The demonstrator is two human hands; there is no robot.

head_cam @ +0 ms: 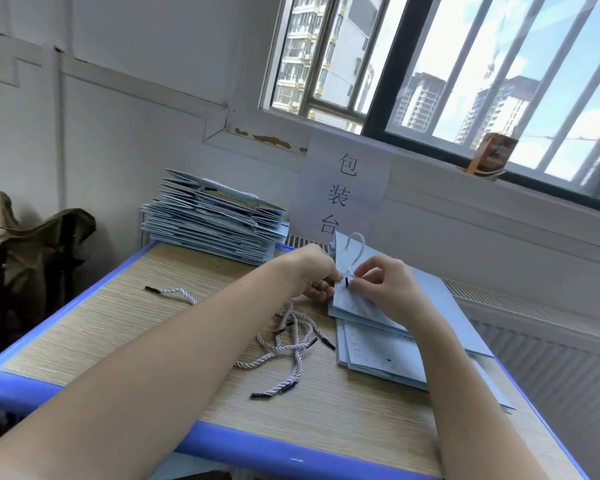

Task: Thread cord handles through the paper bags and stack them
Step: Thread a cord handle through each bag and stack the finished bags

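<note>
nearest me at 6 o'clock i see loose cords (291, 344) tangled on the table (84, 327). at 1 o'clock my left hand (314, 271) grips the light blue paper bag (388, 271) while my right hand (385, 284) pinches a looped cord handle (355, 252) at it. at 11 o'clock sits the finished stack (215, 223).

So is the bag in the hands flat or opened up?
Flat. The bag is one thin folded sheet tilted up between the hands, a cord looping above it.
</note>
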